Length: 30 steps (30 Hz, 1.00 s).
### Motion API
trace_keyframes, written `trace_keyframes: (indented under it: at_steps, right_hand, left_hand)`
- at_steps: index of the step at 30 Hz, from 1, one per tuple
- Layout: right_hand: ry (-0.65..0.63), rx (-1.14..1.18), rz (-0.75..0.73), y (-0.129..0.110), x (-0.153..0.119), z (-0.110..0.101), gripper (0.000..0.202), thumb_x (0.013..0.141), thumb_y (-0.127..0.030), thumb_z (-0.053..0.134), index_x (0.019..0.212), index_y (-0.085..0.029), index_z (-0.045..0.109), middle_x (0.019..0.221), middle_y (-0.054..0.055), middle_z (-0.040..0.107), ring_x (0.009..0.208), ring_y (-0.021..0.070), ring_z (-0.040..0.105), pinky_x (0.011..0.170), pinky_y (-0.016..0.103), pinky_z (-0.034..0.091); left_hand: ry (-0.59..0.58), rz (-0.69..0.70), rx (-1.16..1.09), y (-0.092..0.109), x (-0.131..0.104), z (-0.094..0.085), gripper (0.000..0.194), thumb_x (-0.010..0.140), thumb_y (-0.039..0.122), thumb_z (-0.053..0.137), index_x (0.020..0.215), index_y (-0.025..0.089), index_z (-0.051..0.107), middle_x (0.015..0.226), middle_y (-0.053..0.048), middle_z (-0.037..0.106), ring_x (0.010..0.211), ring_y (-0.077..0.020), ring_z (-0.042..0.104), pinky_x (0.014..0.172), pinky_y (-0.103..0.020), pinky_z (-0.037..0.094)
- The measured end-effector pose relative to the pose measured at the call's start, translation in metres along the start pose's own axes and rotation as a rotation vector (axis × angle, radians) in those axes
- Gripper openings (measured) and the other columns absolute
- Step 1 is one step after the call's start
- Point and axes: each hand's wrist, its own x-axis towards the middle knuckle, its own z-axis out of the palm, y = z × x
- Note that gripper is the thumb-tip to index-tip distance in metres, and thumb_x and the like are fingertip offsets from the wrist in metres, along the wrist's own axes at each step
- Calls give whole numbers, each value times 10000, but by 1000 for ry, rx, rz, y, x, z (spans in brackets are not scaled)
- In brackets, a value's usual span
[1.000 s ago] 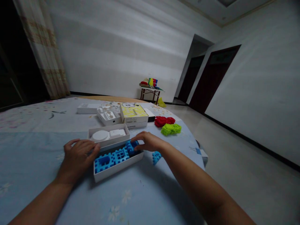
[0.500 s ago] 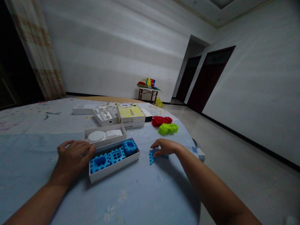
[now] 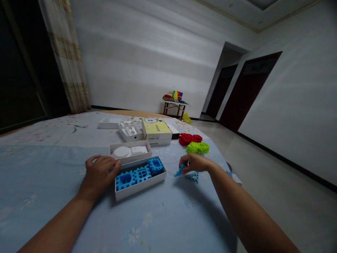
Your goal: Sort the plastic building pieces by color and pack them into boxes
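My right hand (image 3: 194, 163) pinches a blue toothed building block (image 3: 179, 171) just above the tablecloth. A second blue toothed piece (image 3: 194, 177) lies under that hand, partly hidden by it. Left of it stands a long white box (image 3: 142, 185) holding several blue blocks with notched edges, among them one with a window pattern (image 3: 142, 174). My left hand (image 3: 101, 174) lies with fingers apart by the box's left end, thumb at its rim; whether it presses on the box I cannot tell. Behind is another white box (image 3: 131, 158) with a round white item (image 3: 122, 151) inside.
Farther back on the table are a yellow and white box (image 3: 157, 130), an open white box (image 3: 130, 131) and a flat white box (image 3: 109, 123). Red (image 3: 189, 138) and lime-green (image 3: 197, 148) bumpy bundles sit near the right edge. A small table (image 3: 176, 102) stands by the wall.
My right hand has closed on a blue toothed block and lifted it slightly, uncovering another beneath. The whole view has shifted, so things appear farther right. My left hand stays beside the box.
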Motion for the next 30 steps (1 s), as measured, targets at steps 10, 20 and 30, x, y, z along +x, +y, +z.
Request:
trace_keyframes:
  at_steps: [10, 20, 30]
  right_hand:
    - [371, 68, -388, -101, 60, 7, 221, 675, -251, 702, 879, -177, 657, 756, -14, 589, 669, 94, 509, 588, 180, 365]
    - [249, -58, -490, -133, 110, 35, 310, 641, -262, 738, 923, -157, 664, 813, 22, 631, 725, 128, 555, 638, 211, 406]
    - [421, 54, -268, -67, 66, 6, 227, 727, -282, 663, 918, -161, 664, 816, 27, 647, 712, 113, 561, 630, 211, 424]
  left_hand:
    - [6, -27, -8, 3, 0, -2, 241, 799, 355, 456, 749, 212, 644, 832, -42, 709, 874, -202, 613, 955, -445, 246]
    - [55, -118, -47, 1, -1, -5, 253, 804, 358, 445, 721, 209, 632, 817, -39, 709, 859, -197, 615, 941, -441, 260]
    - [57, -100, -29, 3, 1, -3, 266, 804, 368, 434, 691, 217, 621, 804, -43, 711, 856, -200, 622, 943, -434, 258]
